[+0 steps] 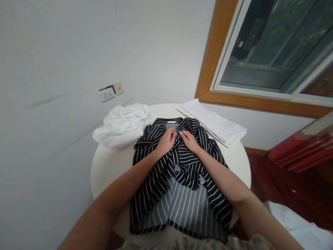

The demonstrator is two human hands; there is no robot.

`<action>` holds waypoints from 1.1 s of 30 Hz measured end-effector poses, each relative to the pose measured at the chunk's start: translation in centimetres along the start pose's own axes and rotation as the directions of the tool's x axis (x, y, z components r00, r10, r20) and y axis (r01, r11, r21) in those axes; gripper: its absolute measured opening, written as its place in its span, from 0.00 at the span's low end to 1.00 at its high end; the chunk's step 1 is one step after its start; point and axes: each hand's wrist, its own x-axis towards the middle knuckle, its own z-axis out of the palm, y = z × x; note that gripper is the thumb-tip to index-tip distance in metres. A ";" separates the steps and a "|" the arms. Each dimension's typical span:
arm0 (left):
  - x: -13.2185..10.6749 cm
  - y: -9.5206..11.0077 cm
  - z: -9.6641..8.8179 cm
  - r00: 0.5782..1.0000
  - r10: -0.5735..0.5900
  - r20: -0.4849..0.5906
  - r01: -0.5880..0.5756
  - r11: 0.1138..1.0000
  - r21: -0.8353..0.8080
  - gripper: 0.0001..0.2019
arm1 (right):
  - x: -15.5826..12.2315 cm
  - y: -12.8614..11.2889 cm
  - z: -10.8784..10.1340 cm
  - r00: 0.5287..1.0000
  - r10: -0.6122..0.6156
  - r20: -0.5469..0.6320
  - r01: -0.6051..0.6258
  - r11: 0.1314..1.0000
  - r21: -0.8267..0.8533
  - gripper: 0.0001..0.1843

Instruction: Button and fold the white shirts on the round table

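Observation:
A black shirt with white stripes (153, 180) lies spread on the round table, collar at the far side and hem toward me. Its lower front hangs apart, showing the greyish inside of the back. My left hand (167, 140) is at the front just below the collar, fingers curled in a pinch on the shirt's edge. Close beside it, my right hand (189, 139) pinches the opposite front edge, thumb and fingers together. The fingertips of both hands are nearly touching. Any button between them is too small to make out.
On the white round table (106, 173), a crumpled white cloth (122, 126) lies at the back left and a folded white cloth (214, 121) at the back right. Behind are a wall socket (106, 94) and a wood-framed window (260, 104). A red curtain (301, 149) hangs at right.

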 end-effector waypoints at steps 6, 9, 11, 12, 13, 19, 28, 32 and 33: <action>-0.9 -0.9 -0.1 0.983 0.008 0.186 -0.008 1.000 -0.001 0.15 | -0.1 -0.1 0.0 0.992 0.124 -0.028 -0.118 0.982 0.144 0.23; -0.8 -0.8 -0.3 0.986 -0.001 0.167 0.005 1.000 -0.021 0.15 | -0.1 0.0 0.1 0.990 0.134 -0.052 -0.124 0.979 0.163 0.23; -0.7 -0.8 -0.2 0.986 -0.006 0.169 0.015 0.999 -0.049 0.15 | 0.0 0.1 0.2 0.987 0.147 -0.071 -0.133 0.976 0.173 0.23; -0.7 -0.9 -0.1 0.985 -0.005 0.170 0.016 0.998 -0.063 0.15 | 0.0 0.1 0.3 0.985 0.155 -0.080 -0.139 0.974 0.180 0.23; -0.7 -1.0 -0.1 0.985 -0.001 0.171 0.013 0.997 -0.073 0.16 | 0.0 0.1 0.3 0.983 0.162 -0.089 -0.143 0.972 0.189 0.23; -0.9 -1.0 0.1 0.987 0.020 0.162 -0.020 1.000 -0.001 0.15 | 0.0 0.2 0.5 0.981 0.127 -0.144 -0.086 0.961 0.261 0.23; -1.0 -1.0 0.0 0.998 -0.042 0.045 0.041 0.999 0.020 0.14 | 0.1 0.4 0.4 0.991 0.106 -0.082 -0.079 0.956 0.281 0.26; -0.7 -1.1 0.0 0.999 -0.047 0.023 0.049 0.995 -0.091 0.12 | 0.0 0.3 0.5 0.993 0.092 -0.069 -0.070 0.960 0.272 0.27; -0.7 -1.1 0.0 0.999 -0.042 0.018 0.044 0.993 -0.114 0.12 | 0.0 0.3 0.5 0.993 0.092 -0.069 -0.071 0.960 0.270 0.27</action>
